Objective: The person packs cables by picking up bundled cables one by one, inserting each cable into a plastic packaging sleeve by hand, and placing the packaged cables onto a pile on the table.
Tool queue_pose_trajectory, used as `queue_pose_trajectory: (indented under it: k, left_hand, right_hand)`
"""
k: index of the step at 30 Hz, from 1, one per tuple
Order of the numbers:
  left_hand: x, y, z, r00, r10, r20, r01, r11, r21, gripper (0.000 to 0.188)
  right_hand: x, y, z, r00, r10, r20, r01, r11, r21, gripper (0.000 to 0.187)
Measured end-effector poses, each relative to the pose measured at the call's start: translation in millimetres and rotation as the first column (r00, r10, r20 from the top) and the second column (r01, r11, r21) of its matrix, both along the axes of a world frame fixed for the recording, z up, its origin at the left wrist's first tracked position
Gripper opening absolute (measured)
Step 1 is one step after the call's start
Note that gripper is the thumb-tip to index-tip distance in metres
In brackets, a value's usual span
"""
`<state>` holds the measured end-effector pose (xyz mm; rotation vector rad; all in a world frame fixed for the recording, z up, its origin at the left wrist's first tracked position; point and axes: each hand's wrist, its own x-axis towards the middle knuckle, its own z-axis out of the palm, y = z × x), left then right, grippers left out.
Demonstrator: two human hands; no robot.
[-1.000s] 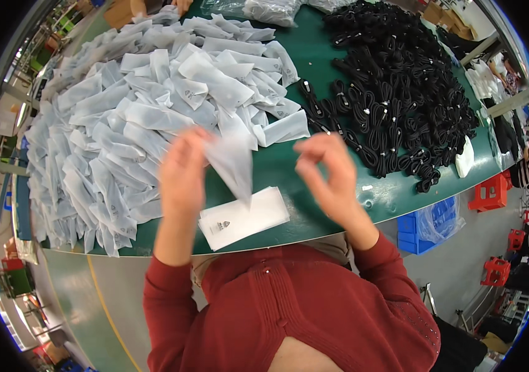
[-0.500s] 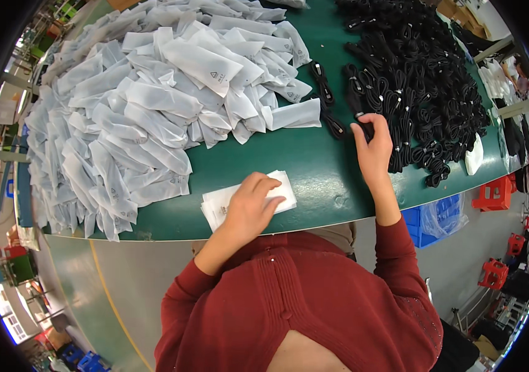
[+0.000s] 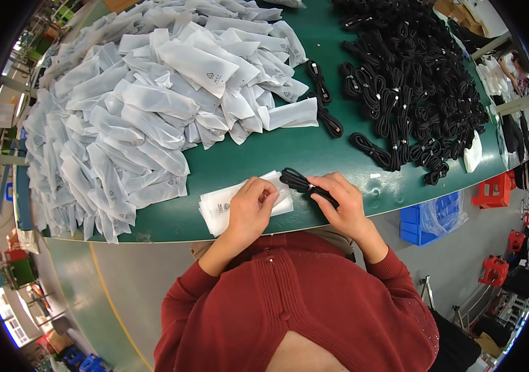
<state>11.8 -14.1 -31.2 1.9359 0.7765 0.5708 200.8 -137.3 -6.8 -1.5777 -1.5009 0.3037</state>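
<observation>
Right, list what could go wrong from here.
The black cable bundle sticks out past the right hand, so its looped end could snag. The stack of white bags is uneven and lies near the edge of the green table, so it might slide off. The large pile of pale pouches looks loose and could slump.

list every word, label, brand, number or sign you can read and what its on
Flat white bags: dark triangle sign; print beside it too small to read.
Heaped whitish pouches: triangle signs on several; print too small to read.
Black cable bundle in the right hand: none I can make out.
</observation>
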Motion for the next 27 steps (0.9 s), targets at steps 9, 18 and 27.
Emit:
queue_pose_trajectory:
  k: [9,18,27]
  left_hand:
    - [-4,5,-4,0.991,-0.024,0.133,0.025,1.000,-0.011,0.009]
    - [-9,3,1,0.988,-0.007,0.155,0.009,1.000,-0.012,0.010]
    - [-7,3,-1,0.981,-0.076,0.181,0.061,0.994,0.085,0.013]
  right_hand:
    - [7,-6,3,0.989,0.135,-0.056,-0.142,0.980,-0.143,0.032]
    - [4,-12,10,0.995,0.035,-0.095,-0.042,0.997,-0.070,0.031]
    - [3,-9,4,0.974,0.135,0.181,-0.123,0.989,-0.078,0.032]
